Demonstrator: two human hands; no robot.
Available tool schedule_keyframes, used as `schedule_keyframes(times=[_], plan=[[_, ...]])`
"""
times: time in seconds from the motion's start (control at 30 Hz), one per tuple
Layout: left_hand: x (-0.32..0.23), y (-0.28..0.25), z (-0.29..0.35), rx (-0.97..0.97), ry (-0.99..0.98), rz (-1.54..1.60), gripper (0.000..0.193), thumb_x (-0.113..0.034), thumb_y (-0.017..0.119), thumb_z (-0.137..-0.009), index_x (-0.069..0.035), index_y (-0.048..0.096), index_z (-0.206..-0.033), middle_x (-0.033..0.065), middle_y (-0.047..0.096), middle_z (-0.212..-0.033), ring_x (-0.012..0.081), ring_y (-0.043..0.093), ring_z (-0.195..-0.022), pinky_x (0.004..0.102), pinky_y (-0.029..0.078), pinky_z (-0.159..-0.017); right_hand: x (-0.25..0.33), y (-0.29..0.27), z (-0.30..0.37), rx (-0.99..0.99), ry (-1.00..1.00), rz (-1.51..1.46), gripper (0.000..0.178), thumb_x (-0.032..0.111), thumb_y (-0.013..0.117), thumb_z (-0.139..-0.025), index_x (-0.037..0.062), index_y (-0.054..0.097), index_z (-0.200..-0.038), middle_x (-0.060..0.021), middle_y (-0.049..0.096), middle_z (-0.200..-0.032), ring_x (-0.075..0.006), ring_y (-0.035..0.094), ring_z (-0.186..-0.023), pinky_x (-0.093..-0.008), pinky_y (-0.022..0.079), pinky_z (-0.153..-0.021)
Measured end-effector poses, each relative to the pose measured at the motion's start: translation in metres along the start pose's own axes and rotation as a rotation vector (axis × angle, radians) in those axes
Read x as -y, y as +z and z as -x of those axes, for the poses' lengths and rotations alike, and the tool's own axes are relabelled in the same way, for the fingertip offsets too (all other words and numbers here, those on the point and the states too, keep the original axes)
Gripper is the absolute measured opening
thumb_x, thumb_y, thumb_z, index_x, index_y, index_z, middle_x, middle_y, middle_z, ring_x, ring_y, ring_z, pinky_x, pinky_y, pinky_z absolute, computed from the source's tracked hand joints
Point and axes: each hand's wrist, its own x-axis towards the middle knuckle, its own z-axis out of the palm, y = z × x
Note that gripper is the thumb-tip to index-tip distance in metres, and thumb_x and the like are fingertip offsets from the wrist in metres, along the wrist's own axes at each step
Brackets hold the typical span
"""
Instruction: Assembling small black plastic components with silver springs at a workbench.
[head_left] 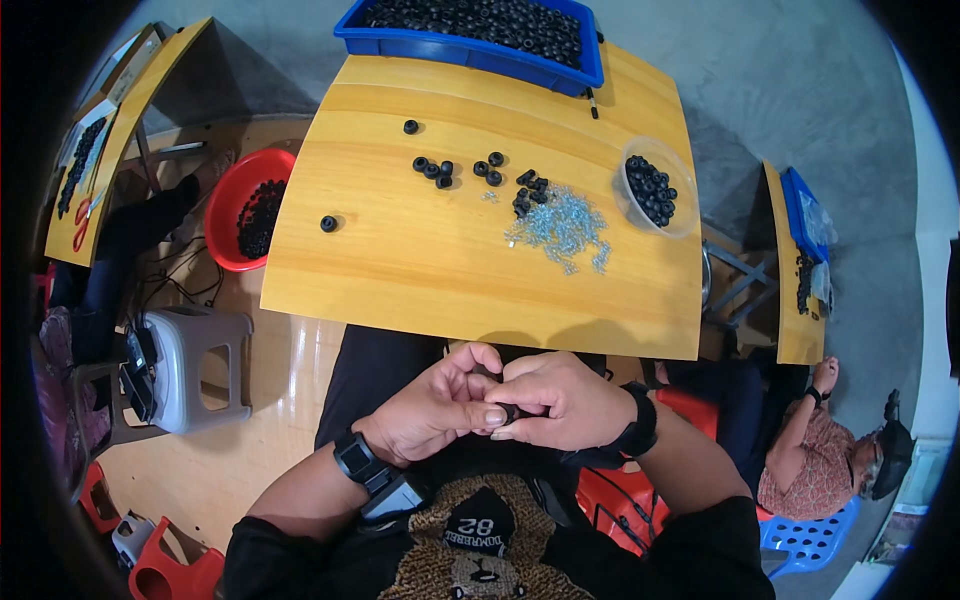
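Note:
Just in front of the table's near edge, my left hand [428,408] and my right hand [572,402] meet over my lap. Pinched between their fingertips is a small round black plastic part [511,412], mostly covered by the fingers. On the wooden table [380,270] ahead lie several similar black round parts [432,170], one of them alone at the left. A spread of small clear bluish pieces [562,230] lies right of the middle, touching a little cluster of small black pieces [527,195].
A clear round tub [628,205] of black parts stands at the table's right. The blue tray [460,47] at the far edge is full of them. A red basin [220,225] sits left, near a grey stool [185,370]. Another person [815,455] sits at the right.

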Motion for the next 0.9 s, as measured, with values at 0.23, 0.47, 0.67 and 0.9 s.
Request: schedule_keyframes(times=[0.23, 0.47, 0.67, 0.9], plan=[[0.0, -0.003, 0.001, -0.07, 0.024, -0.05, 0.039, 0.008, 0.062, -0.082, -0.009, 0.046, -0.113, 0.0115, 0.063, -0.102, 0.0189, 0.062, -0.099, 0.0276, 0.05, -0.08, -0.003, 0.0, -0.006, -0.071, -0.031, 0.083, 0.027, 0.015, 0.074, -0.075, 0.0084, 0.068, -0.101, -0.0024, 0.051, -0.067, -0.0132, 0.049, -0.055, -0.0279, 0.038, -0.051], [-0.003, 0.0, -0.001, -0.081, -0.011, 0.028, 0.035, 0.006, 0.063, -0.083, -0.009, 0.047, -0.111, 0.0093, 0.063, -0.101, 0.0152, 0.062, -0.095, 0.0249, 0.05, -0.077, 0.002, -0.004, -0.007, -0.018, 0.013, 0.078, 0.018, 0.018, 0.071, -0.076, 0.0049, 0.062, -0.085, -0.008, 0.051, -0.07, -0.0214, 0.052, -0.061, -0.0318, 0.041, -0.056], [-0.009, -0.008, -0.002, -0.135, -0.057, 0.005, 0.026, 0.003, 0.064, -0.084, -0.009, 0.052, -0.104, 0.0038, 0.062, -0.094, 0.0097, 0.061, -0.086, 0.022, 0.049, -0.072, 0.003, -0.005, -0.012, -0.023, 0.093, 0.089, 0.018, 0.016, 0.069, -0.078, 0.0047, 0.061, -0.089, -0.0107, 0.055, -0.073, -0.0267, 0.056, -0.066, -0.0345, 0.044, -0.06], [-0.008, -0.006, 0.001, -0.102, 0.007, 0.01, 0.026, 0.004, 0.064, -0.084, -0.008, 0.051, -0.104, 0.0037, 0.062, -0.092, 0.0105, 0.061, -0.086, 0.0233, 0.05, -0.075, -0.001, -0.005, -0.015, 0.06, 0.019, 0.035, 0.018, 0.016, 0.068, -0.079, 0.0054, 0.059, -0.091, -0.012, 0.057, -0.076, -0.0286, 0.058, -0.071, -0.0357, 0.046, -0.064]])
